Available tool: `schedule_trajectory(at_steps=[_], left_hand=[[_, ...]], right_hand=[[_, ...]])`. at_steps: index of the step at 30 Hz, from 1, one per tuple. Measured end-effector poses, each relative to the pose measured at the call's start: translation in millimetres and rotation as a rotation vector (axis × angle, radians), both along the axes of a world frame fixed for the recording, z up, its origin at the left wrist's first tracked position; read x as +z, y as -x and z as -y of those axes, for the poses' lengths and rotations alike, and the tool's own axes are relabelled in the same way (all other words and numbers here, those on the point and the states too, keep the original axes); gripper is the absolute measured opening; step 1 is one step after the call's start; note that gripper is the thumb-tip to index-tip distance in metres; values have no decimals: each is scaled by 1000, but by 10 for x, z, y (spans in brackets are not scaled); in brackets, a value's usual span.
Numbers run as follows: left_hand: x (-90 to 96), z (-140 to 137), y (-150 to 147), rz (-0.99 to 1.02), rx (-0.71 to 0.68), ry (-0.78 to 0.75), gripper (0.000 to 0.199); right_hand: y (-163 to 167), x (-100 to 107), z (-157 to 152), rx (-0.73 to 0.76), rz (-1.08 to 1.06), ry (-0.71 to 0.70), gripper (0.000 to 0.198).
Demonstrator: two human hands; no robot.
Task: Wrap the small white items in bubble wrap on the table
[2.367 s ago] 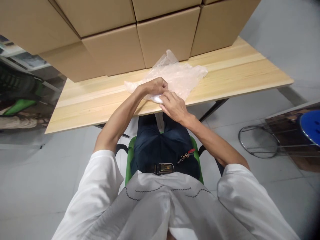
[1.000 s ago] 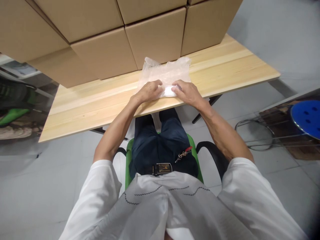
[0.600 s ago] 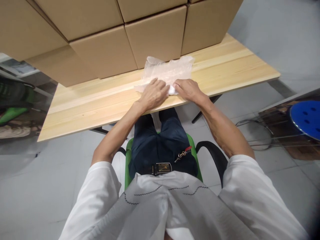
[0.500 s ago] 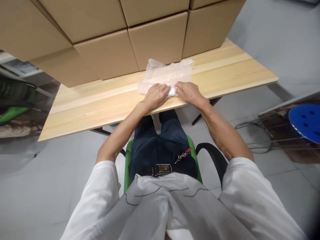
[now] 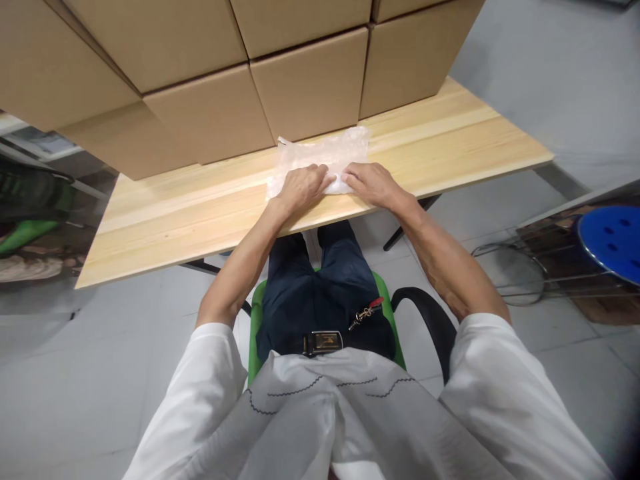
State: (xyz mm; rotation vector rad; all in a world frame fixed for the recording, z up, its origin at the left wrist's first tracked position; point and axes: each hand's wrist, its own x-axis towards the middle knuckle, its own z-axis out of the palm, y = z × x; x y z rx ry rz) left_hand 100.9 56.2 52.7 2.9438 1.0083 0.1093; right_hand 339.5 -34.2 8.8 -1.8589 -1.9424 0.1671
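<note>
A sheet of translucent bubble wrap (image 5: 320, 153) lies on the wooden table, its far edge ragged and slightly raised. Along its near edge, the wrap forms a whitish bundle; whatever is inside cannot be made out. My left hand (image 5: 304, 187) curls over the left part of this bundle, fingers bent and thumb pointing inward. From the other side, my right hand (image 5: 371, 181) grips the right part, its fingertips pressed down on the wrap. Only a small gap separates the two thumbs.
Stacked cardboard boxes (image 5: 310, 87) stand along the table's far side, just behind the wrap. The wooden table (image 5: 165, 220) ends close in front of my hands. I sit on a green chair (image 5: 254, 333). A blue stool (image 5: 613, 243) stands at right.
The bubble wrap's far edge has come nearer and lies flatter, with less sheet beyond my hands. Both hands have shifted slightly left and closer together.
</note>
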Motion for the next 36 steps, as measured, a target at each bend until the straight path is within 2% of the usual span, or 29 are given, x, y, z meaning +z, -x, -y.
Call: schedule_trajectory(at_steps=[3, 6, 9, 12, 15, 18, 20, 24, 28, 32, 36], left_hand=[[128, 54, -30, -100, 93, -36, 62], [215, 16, -65, -167, 88, -18, 62], [254, -129, -117, -197, 11, 49, 57], [257, -288, -160, -176, -23, 110, 51], [234, -334, -146, -159, -5, 133, 50], [169, -239, -55, -121, -3, 50, 52], [94, -153, 25, -58, -60, -29, 51], [-58, -113, 105, 13, -169, -73, 42], [-82, -294, 48, 40, -132, -5, 41], [-6, -508, -15, 86, -156, 119, 39], [50, -615, -40, 122, -99, 244, 42]], right_hand=[[-17, 116, -153, -7, 30, 82, 47], [7, 201, -184, -111, 81, 147, 44], [95, 213, -76, -187, 156, 20, 45], [219, 142, 66, -11, 217, -160, 44], [316, 21, 131, 123, 217, -156, 42], [326, -70, 91, 107, 167, -132, 40], [278, -71, 16, 96, 123, -118, 39], [132, 88, -184, 120, 42, -43, 41], [92, 233, -236, 128, 46, 6, 44], [148, 186, -112, 119, 75, -46, 51], [115, 218, -149, 132, 18, 11, 52]])
